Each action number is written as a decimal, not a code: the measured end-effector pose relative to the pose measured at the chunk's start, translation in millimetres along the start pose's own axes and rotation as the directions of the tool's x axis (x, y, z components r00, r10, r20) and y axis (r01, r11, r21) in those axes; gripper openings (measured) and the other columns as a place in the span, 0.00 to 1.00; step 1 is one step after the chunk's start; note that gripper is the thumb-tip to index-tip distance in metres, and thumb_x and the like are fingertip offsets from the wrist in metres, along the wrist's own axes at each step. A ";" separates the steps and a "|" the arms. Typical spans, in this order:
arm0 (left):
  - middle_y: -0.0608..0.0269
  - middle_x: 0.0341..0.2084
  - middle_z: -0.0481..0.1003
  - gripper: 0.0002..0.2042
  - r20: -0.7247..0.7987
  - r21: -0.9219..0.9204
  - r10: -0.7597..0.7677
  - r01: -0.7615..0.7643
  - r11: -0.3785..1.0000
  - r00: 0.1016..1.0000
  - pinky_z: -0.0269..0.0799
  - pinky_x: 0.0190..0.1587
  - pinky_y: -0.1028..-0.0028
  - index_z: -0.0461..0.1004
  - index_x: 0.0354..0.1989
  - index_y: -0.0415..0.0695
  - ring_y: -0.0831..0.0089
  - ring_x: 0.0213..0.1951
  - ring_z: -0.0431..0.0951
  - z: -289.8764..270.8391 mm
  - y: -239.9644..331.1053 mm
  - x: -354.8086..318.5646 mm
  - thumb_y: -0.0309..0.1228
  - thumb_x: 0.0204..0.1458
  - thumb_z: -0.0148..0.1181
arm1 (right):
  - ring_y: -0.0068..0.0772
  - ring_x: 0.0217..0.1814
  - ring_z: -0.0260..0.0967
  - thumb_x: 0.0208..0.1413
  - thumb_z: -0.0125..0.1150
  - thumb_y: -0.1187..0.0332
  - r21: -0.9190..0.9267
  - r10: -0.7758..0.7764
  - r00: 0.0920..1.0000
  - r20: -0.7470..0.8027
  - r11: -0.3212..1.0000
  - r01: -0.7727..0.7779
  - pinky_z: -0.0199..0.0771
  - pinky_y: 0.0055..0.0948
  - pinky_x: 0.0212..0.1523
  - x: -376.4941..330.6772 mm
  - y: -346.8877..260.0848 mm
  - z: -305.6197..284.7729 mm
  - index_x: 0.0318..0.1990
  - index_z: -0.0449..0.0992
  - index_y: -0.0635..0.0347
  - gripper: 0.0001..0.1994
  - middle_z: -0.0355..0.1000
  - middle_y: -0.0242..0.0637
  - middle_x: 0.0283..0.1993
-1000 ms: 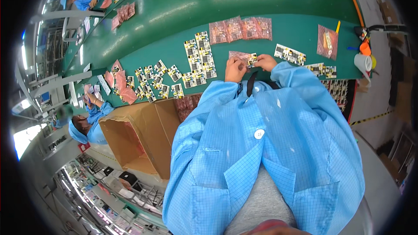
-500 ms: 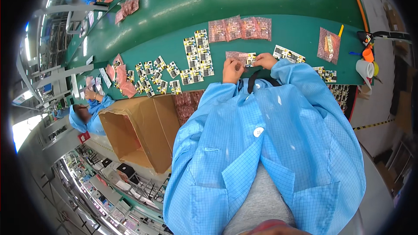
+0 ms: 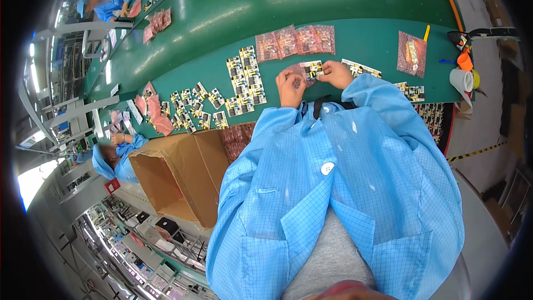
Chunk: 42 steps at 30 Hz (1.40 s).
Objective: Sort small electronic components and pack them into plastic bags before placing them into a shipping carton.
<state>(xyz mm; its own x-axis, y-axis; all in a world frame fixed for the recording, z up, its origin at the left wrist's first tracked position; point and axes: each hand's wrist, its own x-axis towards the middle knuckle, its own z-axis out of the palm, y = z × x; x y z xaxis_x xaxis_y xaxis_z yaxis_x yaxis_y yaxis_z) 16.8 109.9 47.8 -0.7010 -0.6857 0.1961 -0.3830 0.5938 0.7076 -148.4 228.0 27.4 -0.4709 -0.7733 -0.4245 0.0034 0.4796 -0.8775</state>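
My left hand (image 3: 290, 89) is closed on a pink bubble-wrap bag (image 3: 297, 69) above the near edge of the green bench. At the bag's right end a small circuit board (image 3: 313, 69) shows yellow and black parts. My right hand (image 3: 337, 74) pinches the board's right edge between thumb and fingers. How far the board sits inside the bag cannot be made out. Just right of that hand lies a white strip of boards (image 3: 361, 69). Beyond my hands stands a row of filled pink bubble bags (image 3: 296, 42).
Board panels (image 3: 244, 78) and loose boards (image 3: 194, 100) lie to the left. An open cardboard box (image 3: 183, 175) stands at the bench's near side. On the right are another bubble bag (image 3: 411, 55) and a white tape roll (image 3: 461, 80). Two co-workers in blue (image 3: 114, 158) work at the left.
My hands have lifted the bag and board slightly, and the board's face now shows more. The whole view has shifted a little.
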 end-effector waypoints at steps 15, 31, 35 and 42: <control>0.59 0.37 0.71 0.06 -0.047 -0.094 0.164 -0.168 0.981 0.985 0.64 0.45 0.64 0.72 0.26 0.44 0.58 0.41 0.69 2.4 21.1 27.5 0.23 0.37 0.62 | 0.27 0.34 0.73 0.43 0.68 0.71 0.282 0.082 0.997 0.015 0.956 -0.083 0.72 0.23 0.35 -1.6 -37.9 -9.6 0.35 0.72 0.68 0.13 0.75 0.40 0.32; 0.59 0.39 0.71 0.05 -0.042 -0.091 0.132 -0.136 0.987 0.990 0.60 0.49 0.63 0.75 0.26 0.46 0.59 0.45 0.67 -3.1 21.6 31.9 0.25 0.38 0.63 | 0.25 0.35 0.72 0.45 0.66 0.75 0.174 -0.012 0.991 0.134 0.985 -0.012 0.72 0.23 0.36 2.9 -20.2 -4.0 0.36 0.71 0.67 0.11 0.74 0.38 0.33; 0.58 0.39 0.71 0.05 -0.071 -0.104 0.100 -0.107 0.989 0.992 0.61 0.49 0.63 0.74 0.26 0.46 0.59 0.46 0.67 -4.9 28.7 32.2 0.25 0.39 0.63 | 0.25 0.35 0.72 0.45 0.66 0.75 0.272 0.035 0.991 0.131 0.960 -0.070 0.72 0.23 0.36 3.4 -27.3 -4.5 0.35 0.71 0.67 0.11 0.74 0.38 0.32; 0.59 0.39 0.70 0.05 -0.043 -0.172 0.117 -0.123 0.977 0.992 0.61 0.49 0.63 0.75 0.26 0.46 0.59 0.45 0.66 -5.5 36.8 35.2 0.25 0.39 0.64 | 0.25 0.35 0.72 0.45 0.66 0.74 0.244 -0.009 0.991 0.134 0.969 -0.024 0.72 0.23 0.35 10.9 -23.9 -5.4 0.37 0.71 0.67 0.12 0.75 0.38 0.33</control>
<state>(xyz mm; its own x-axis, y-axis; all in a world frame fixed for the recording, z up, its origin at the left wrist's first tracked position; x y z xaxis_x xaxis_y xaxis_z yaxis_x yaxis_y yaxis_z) -18.6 105.3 84.4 -0.7146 -0.6288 0.3066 -0.1844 0.5921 0.7845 -158.4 210.4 44.9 -0.3487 -0.8260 -0.4429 0.2300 0.3827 -0.8948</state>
